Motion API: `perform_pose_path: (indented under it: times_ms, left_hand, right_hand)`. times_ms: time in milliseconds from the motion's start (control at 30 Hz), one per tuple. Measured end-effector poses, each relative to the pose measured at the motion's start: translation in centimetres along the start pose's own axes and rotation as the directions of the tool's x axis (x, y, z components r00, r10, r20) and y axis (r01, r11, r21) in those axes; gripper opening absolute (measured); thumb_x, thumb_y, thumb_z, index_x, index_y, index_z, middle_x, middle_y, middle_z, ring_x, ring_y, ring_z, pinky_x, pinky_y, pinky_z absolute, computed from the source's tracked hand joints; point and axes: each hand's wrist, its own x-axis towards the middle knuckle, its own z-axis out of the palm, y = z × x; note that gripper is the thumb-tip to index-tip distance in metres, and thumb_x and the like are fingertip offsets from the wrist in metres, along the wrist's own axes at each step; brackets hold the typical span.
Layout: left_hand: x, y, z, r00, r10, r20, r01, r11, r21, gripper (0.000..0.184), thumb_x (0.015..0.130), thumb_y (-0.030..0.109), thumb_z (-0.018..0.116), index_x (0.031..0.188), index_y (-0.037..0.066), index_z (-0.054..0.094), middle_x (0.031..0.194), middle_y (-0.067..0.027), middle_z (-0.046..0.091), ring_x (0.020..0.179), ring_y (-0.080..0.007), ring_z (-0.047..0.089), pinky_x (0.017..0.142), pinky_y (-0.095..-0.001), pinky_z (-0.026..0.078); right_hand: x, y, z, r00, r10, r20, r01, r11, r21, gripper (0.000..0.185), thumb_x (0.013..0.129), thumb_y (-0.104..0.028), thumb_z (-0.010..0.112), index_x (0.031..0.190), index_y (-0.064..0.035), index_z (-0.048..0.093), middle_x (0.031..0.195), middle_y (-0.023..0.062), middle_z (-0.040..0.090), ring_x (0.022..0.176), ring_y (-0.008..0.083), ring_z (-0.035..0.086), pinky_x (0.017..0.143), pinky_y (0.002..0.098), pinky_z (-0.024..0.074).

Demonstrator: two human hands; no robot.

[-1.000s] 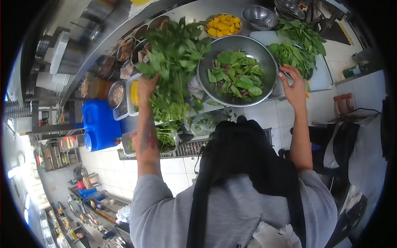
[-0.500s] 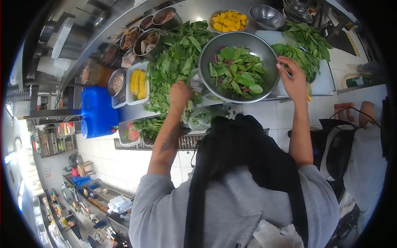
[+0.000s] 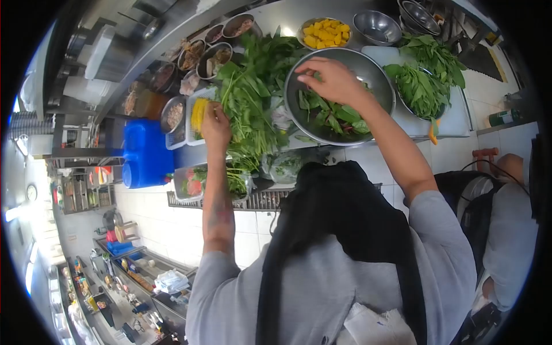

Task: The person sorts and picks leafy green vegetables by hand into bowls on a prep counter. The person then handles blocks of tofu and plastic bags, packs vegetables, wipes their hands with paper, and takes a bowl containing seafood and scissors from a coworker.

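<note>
My left hand (image 3: 216,127) is at the left edge of a heap of leafy greens (image 3: 253,92), beside a white basket of yellow pieces (image 3: 199,115). Its fingers are curled; whatever they hold, if anything, is hidden. My right hand (image 3: 329,79) reaches over a large steel bowl (image 3: 386,86), its fingers pointing left and apart, with nothing visible in them. In that bowl lie loose green leaves with reddish stems (image 3: 333,118), partly covered by my right hand and forearm.
Cut yellow chunks (image 3: 326,33) fill a bowl behind, beside an unfilled steel bowl (image 3: 376,27). More leafy greens (image 3: 425,86) lie on a white board (image 3: 460,115) at right. A blue jug (image 3: 146,152) stands left. Another person (image 3: 506,224) is at far right.
My right hand has moved left from the bowl's right rim to over its leaves. My left hand has shifted left across the greens toward the yellow pieces.
</note>
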Motion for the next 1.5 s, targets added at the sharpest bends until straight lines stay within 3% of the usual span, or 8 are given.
perform_pose_path:
  times_ms: [233, 400, 733, 800, 1033, 1333, 1400, 1500]
  left_hand:
    - [1.6, 1.9, -2.0, 0.963, -0.236, 0.127, 0.267, 0.889, -0.373, 0.016, 0.103, 0.019, 0.053, 0.101, 0.004, 0.054, 0.064, -0.0028, 0.057, 0.054, -0.009, 0.05, 0.048, -0.0269, 0.037]
    - [2.4, 7.2, -10.7, 0.959, -0.284, -0.011, 0.186, 0.655, -0.732, 0.016, 0.103, 0.018, 0.057, 0.105, 0.003, 0.06, 0.066, 0.0053, 0.05, 0.053, 0.0001, 0.036, 0.046, -0.0177, 0.025]
    - [-2.8, 3.8, -15.8, 0.88, -0.449, 0.151, 0.402, 0.539, -0.74, 0.02, 0.103, 0.013, 0.055, 0.113, -0.002, 0.062, 0.077, -0.0031, 0.063, 0.052, -0.0026, 0.037, 0.048, -0.0183, 0.027]
    - [-3.0, 4.2, -15.0, 0.879, -0.409, 0.245, 0.442, 0.503, -0.743, 0.021, 0.103, 0.014, 0.055, 0.113, -0.002, 0.062, 0.073, 0.0001, 0.059, 0.052, -0.0023, 0.037, 0.047, -0.0183, 0.027]
    - [-1.5, 6.7, -20.8, 0.912, -0.406, 0.064, 0.307, 0.569, -0.763, 0.022, 0.103, 0.014, 0.055, 0.116, -0.002, 0.062, 0.072, 0.0007, 0.056, 0.052, -0.0024, 0.038, 0.046, -0.0178, 0.028]
    - [-4.1, 5.9, -18.8, 0.864, -0.45, 0.225, 0.377, 0.283, -0.882, 0.022, 0.103, 0.014, 0.054, 0.116, -0.004, 0.061, 0.075, -0.0018, 0.057, 0.05, -0.0029, 0.034, 0.047, -0.0183, 0.028]
    - [-4.2, 6.8, -17.8, 0.851, -0.439, 0.29, 0.411, 0.211, -0.887, 0.023, 0.104, 0.013, 0.053, 0.117, -0.004, 0.061, 0.073, -0.0015, 0.056, 0.049, -0.0031, 0.033, 0.047, -0.0188, 0.029]
    - [-4.5, 7.3, -17.2, 0.843, -0.436, 0.315, 0.436, 0.212, -0.875, 0.023, 0.104, 0.013, 0.053, 0.118, -0.003, 0.061, 0.073, -0.0013, 0.055, 0.049, -0.0034, 0.033, 0.046, -0.0192, 0.03]
  right_hand:
    - [7.6, -1.9, 11.7, 0.858, -0.443, 0.261, 0.472, 0.879, -0.059, 0.03, 0.09, -0.024, 0.058, 0.116, -0.013, 0.069, 0.115, 0.0117, 0.069, 0.114, 0.0327, 0.061, 0.098, 0.0449, 0.0491]
    - [12.0, 2.9, 17.1, 0.699, 0.295, 0.652, 0.086, 0.87, -0.485, 0.045, 0.088, -0.023, 0.056, 0.129, -0.0077, 0.062, 0.124, 0.0172, 0.066, 0.111, 0.0327, 0.064, 0.092, 0.0458, 0.0518]
    - [11.8, -4.0, 8.1, 0.653, 0.276, 0.706, 0.036, 0.919, -0.392, 0.059, 0.087, -0.035, 0.07, 0.137, -0.0093, 0.055, 0.125, 0.0173, 0.065, 0.107, 0.0368, 0.065, 0.094, 0.0441, 0.052]
    - [10.2, -7.5, 7.2, 0.994, -0.053, 0.094, 0.066, 0.986, -0.15, 0.057, 0.081, -0.035, 0.075, 0.129, -0.0081, 0.059, 0.116, 0.0175, 0.068, 0.101, 0.0367, 0.067, 0.089, 0.0448, 0.0534]
    - [12.6, 1.0, 18.6, 0.893, 0.138, 0.428, 0.1, 0.867, -0.488, 0.036, 0.072, -0.025, 0.078, 0.101, -0.0034, 0.072, 0.104, 0.0178, 0.071, 0.096, 0.0328, 0.069, 0.083, 0.0445, 0.0559]
    - [6.8, -13.7, 0.6, 0.856, -0.364, 0.368, 0.019, 0.733, 0.68, 0.022, 0.095, -0.018, 0.06, 0.111, -0.0088, 0.073, 0.098, 0.0123, 0.074, 0.084, 0.0285, 0.069, 0.079, 0.0403, 0.0542]
    - [10.8, -11.3, 4.0, 0.909, -0.402, 0.107, 0.391, 0.914, 0.111, 0.023, 0.094, -0.016, 0.062, 0.113, -0.0102, 0.072, 0.098, 0.0113, 0.074, 0.085, 0.0278, 0.069, 0.079, 0.0394, 0.054]
    - [13.4, -8.2, 4.7, 0.954, -0.296, -0.056, 0.281, 0.942, -0.183, 0.021, 0.092, -0.012, 0.063, 0.111, -0.0105, 0.072, 0.098, 0.0111, 0.074, 0.087, 0.0279, 0.069, 0.081, 0.0393, 0.0534]
